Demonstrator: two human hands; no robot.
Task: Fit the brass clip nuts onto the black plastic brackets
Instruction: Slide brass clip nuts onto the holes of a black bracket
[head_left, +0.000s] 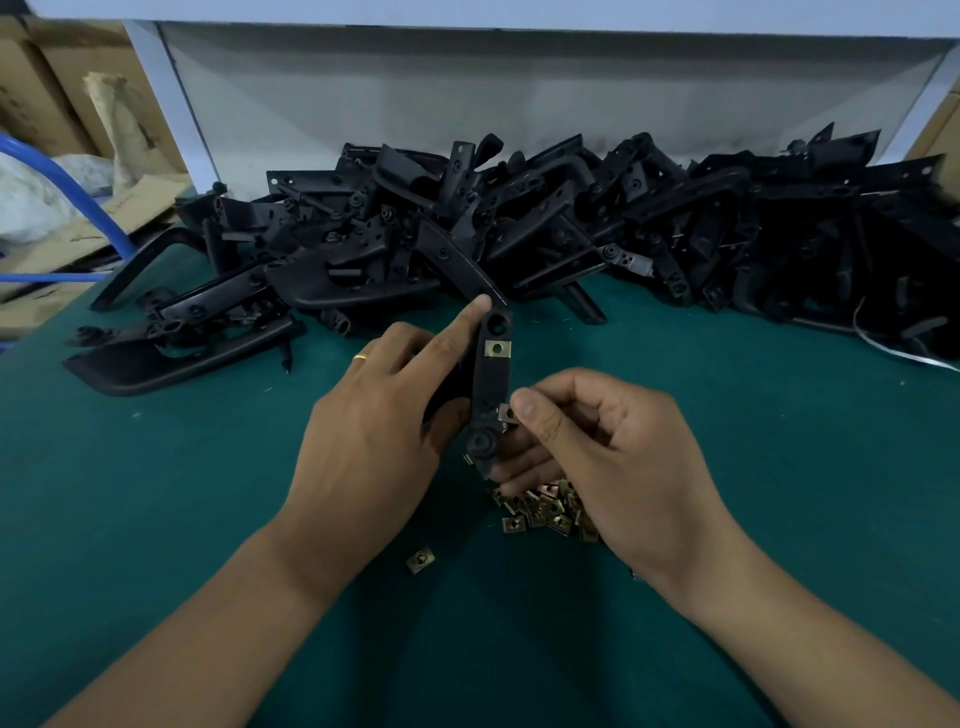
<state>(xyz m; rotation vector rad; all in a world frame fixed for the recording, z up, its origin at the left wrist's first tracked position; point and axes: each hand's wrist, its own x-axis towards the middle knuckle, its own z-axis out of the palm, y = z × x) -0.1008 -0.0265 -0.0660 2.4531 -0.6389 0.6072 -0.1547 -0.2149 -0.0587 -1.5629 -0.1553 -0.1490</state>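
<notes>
A black bracket (491, 384) is gripped upright over the mat by the left hand (374, 431); a second brass clip nut (506, 413), pinched by the right hand (597, 447), apparently meets its edge and should be slid on squarely.

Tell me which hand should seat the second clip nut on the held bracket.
Right, probably. The right hand already pinches a clip nut at the bracket edge; the left hand is busy gripping the bracket.
</notes>
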